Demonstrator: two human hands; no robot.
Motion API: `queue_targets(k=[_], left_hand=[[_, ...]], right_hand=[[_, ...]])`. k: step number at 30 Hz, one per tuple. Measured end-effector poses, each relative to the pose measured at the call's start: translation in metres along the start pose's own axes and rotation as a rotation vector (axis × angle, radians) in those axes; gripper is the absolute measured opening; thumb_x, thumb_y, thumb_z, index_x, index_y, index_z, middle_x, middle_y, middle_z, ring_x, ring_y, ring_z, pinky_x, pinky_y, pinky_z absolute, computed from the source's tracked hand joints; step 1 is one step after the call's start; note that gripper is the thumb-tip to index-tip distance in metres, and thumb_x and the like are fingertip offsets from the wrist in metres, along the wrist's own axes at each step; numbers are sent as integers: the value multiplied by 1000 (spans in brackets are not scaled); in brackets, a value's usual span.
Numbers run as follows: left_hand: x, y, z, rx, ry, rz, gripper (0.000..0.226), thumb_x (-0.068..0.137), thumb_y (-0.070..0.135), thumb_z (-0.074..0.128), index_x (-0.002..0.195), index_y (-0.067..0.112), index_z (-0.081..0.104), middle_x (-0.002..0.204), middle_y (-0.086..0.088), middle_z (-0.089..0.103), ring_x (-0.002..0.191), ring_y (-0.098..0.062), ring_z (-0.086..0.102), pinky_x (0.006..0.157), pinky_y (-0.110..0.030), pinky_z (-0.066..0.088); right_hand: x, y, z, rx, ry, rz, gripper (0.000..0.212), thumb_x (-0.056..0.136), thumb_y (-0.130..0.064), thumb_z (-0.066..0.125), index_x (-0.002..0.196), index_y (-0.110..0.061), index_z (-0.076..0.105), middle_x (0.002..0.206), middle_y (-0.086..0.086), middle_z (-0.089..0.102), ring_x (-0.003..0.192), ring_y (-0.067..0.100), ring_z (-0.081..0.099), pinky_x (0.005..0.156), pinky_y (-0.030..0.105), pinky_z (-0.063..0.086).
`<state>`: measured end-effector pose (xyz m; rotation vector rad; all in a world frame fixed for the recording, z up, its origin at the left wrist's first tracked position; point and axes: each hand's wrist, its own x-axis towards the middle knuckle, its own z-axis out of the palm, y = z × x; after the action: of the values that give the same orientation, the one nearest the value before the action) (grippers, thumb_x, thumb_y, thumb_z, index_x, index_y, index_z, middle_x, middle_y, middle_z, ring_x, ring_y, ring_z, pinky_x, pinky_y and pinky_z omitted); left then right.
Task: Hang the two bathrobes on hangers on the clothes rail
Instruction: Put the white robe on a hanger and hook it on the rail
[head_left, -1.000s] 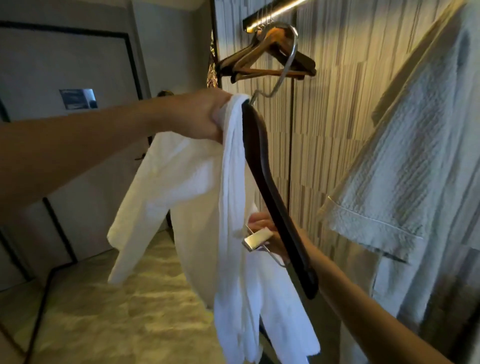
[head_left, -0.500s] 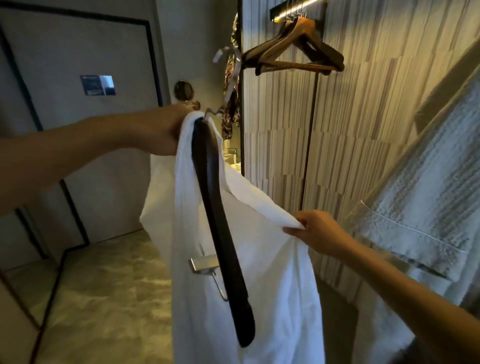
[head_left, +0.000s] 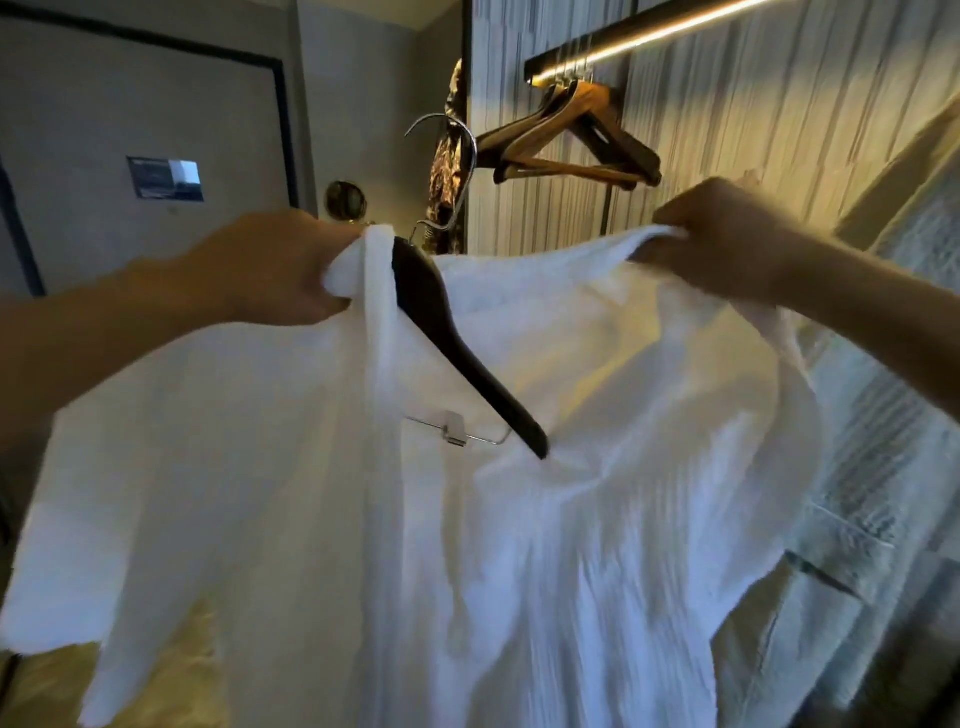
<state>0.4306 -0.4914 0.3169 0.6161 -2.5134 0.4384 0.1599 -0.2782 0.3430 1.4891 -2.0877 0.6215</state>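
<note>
A white bathrobe (head_left: 519, 545) is spread wide in front of me. My left hand (head_left: 270, 270) grips its collar together with the top of a dark wooden hanger (head_left: 447, 332). One hanger arm slants down to the right, its tip resting against the cloth, and its metal hook (head_left: 457, 156) points up. My right hand (head_left: 727, 234) pinches the robe's other shoulder edge and holds it up at the right. A second bathrobe (head_left: 893, 415), greyish and textured, hangs at the far right. The lit clothes rail (head_left: 649, 36) runs across the top right.
Several bare wooden hangers (head_left: 576, 140) hang from the rail's left end against a striped panel wall. A patterned garment (head_left: 447, 166) hangs at the panel's edge. A grey door with a small sign (head_left: 166, 179) stands to the left. The marble floor (head_left: 47, 686) shows at bottom left.
My right hand rose from waist height to shoulder height, lifting the robe's edge and spreading the cloth open. The hanger swung from nearly vertical to slanting down to the right.
</note>
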Motion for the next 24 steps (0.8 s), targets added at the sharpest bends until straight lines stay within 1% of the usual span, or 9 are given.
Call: queue_targets(k=[5, 7, 9, 12, 15, 17, 18, 21, 24], left_hand=[[11, 1, 9, -74, 153, -111, 40, 85, 26, 74, 118, 6, 64, 93, -22, 71, 84, -42, 66, 75, -43, 49], [17, 17, 20, -172, 152, -141, 36, 85, 28, 74, 112, 7, 66, 88, -12, 67, 80, -33, 63, 72, -37, 46], [21, 42, 34, -351, 61, -134, 28, 85, 20, 74, 108, 6, 67, 82, 3, 60, 73, -17, 56, 68, -27, 40], [14, 57, 56, -546, 7, -138, 17, 86, 14, 73, 102, 13, 67, 78, 10, 58, 74, -7, 58, 70, -24, 45], [3, 37, 68, -641, 51, -228, 29, 82, 39, 68, 107, 28, 63, 95, 9, 67, 90, -9, 64, 86, -34, 53], [2, 34, 69, -668, 50, -261, 37, 79, 38, 67, 114, 25, 63, 101, 9, 70, 94, -9, 67, 88, -35, 57], [3, 44, 71, -653, 42, -281, 31, 81, 27, 69, 110, 17, 63, 93, 9, 68, 87, -7, 65, 82, -23, 56], [12, 95, 69, -702, 57, -206, 40, 82, 11, 72, 120, 11, 60, 94, 7, 65, 88, -12, 65, 74, -6, 46], [22, 124, 92, -524, 167, -88, 66, 73, 48, 77, 128, 22, 51, 115, 1, 60, 103, -19, 59, 88, -34, 50]], right_hand=[[-4, -8, -5, 504, -196, 259, 26, 97, -27, 56, 80, -9, 63, 72, 9, 62, 61, 20, 59, 55, 27, 48], [-4, -33, 3, 875, -114, 353, 18, 98, -25, 53, 93, -9, 62, 75, 7, 60, 61, 16, 61, 49, 24, 53], [-8, -59, 9, 1148, -236, 302, 16, 98, -19, 52, 99, -7, 62, 81, 11, 63, 65, 16, 67, 56, 23, 57], [-20, -66, 4, 967, -741, 32, 21, 95, -20, 60, 108, -6, 68, 109, 18, 73, 102, 29, 71, 93, 41, 57], [-42, -26, -8, 517, -465, -38, 44, 79, -51, 68, 110, -19, 69, 114, -2, 71, 105, 13, 68, 97, 43, 55], [-64, -16, 6, 228, -486, 27, 55, 71, -70, 64, 101, -24, 67, 99, -5, 72, 86, 6, 69, 80, 33, 61], [-73, -21, 20, 187, -542, 42, 46, 75, -68, 61, 87, -23, 66, 81, -4, 70, 68, 4, 68, 66, 25, 60], [-71, -41, 53, 270, -425, 86, 30, 87, -47, 65, 75, -20, 62, 66, -2, 66, 54, 4, 62, 54, 19, 54], [-57, -34, 62, 591, -469, 344, 32, 81, -36, 75, 101, -12, 70, 90, 5, 74, 79, 14, 73, 75, 30, 62]])
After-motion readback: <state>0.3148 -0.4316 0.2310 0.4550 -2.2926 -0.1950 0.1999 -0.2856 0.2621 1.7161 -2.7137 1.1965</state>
